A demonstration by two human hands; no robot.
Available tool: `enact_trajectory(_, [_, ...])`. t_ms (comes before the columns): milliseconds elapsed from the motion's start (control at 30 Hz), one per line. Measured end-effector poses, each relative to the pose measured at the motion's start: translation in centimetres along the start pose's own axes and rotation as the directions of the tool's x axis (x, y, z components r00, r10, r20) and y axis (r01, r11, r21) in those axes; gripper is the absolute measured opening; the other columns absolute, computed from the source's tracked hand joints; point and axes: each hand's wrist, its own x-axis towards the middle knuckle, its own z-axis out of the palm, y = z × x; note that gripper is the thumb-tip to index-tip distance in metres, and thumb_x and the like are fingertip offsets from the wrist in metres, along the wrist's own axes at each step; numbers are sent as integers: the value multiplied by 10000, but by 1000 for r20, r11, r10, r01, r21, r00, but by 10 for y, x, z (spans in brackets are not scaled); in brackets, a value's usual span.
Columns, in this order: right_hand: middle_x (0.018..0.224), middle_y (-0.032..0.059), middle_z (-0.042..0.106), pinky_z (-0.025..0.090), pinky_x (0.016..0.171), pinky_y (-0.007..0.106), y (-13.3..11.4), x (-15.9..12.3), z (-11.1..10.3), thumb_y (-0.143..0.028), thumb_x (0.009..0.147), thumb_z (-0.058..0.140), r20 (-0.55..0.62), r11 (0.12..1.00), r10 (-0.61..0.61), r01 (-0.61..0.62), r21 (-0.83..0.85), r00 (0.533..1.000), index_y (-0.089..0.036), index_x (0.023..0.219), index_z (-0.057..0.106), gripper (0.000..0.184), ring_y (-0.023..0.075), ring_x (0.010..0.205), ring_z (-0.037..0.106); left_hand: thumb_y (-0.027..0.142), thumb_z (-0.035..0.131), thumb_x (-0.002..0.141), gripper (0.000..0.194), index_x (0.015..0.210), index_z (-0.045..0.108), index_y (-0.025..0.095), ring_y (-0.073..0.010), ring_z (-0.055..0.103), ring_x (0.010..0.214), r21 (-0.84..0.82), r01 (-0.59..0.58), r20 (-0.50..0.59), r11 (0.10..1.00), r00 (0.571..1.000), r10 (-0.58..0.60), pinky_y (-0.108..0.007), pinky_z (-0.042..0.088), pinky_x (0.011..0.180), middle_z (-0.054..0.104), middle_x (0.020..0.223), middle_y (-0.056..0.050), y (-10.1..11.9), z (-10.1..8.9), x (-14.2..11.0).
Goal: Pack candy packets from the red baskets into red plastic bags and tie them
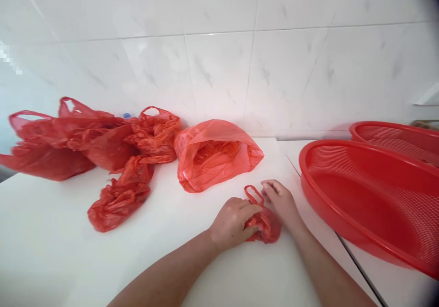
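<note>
A small folded red plastic bag (267, 224) lies on the white counter (51, 252) in front of me. My left hand (233, 222) is closed on its left side, fingers curled round the bunched plastic. My right hand (283, 202) rests against the bag's right side with fingers bent, pinching near its loop handle (253, 193). Behind them stands an open red bag (214, 154) stuffed with other crumpled red bags.
Several loose red plastic bags (85, 142) lie heaped at the left against the white tiled wall, one crumpled bag (118, 202) nearer me. A large red plastic basket (370, 202) sits at the right with a second red basket (398, 135) behind it.
</note>
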Motion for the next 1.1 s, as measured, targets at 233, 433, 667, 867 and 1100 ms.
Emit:
enact_trajectory(233, [815,12,670,445,629,286,1,2,-1,-444,766,504,60,990,86,-79,-113,994,-229,879,648,282,195,752,606,172,571,796,227,1014,628,206,-155,650,833,-102,174,-603,980,772,-200,-280,521,753,689,922,-27,-1,-78,-21])
enact_trajectory(433, [799,10,682,444,604,295,-5,-1,0,-438,746,511,68,990,51,-41,-131,996,-244,852,658,266,203,710,610,284,613,822,322,1115,585,153,-189,577,1038,134,498,-974,857,225,22,-356,443,952,614,1120,-83,-39,-179,-41])
enact_trajectory(667, [894,17,694,466,634,308,-3,-1,0,-435,767,485,92,983,39,-22,-184,995,-259,867,648,260,213,764,627,500,559,800,570,1275,495,191,-365,471,1190,171,941,-780,291,310,-544,-563,389,958,534,1229,-148,-104,-229,-113])
enact_trajectory(867, [973,21,692,478,686,310,-6,-3,-1,-431,758,487,91,978,54,-34,-208,994,-259,883,653,270,221,860,627,723,508,707,901,1419,273,224,-461,171,1362,303,941,-643,153,320,-695,-677,312,940,215,1477,-234,-114,-220,-136])
enact_trajectory(1100, [984,32,688,487,700,320,-7,-4,0,-444,761,496,90,978,66,-47,-203,994,-254,898,656,284,225,867,627,734,550,641,1003,1465,193,288,-474,130,1370,369,916,-574,159,359,-736,-669,318,937,99,1536,-187,-125,-220,-123])
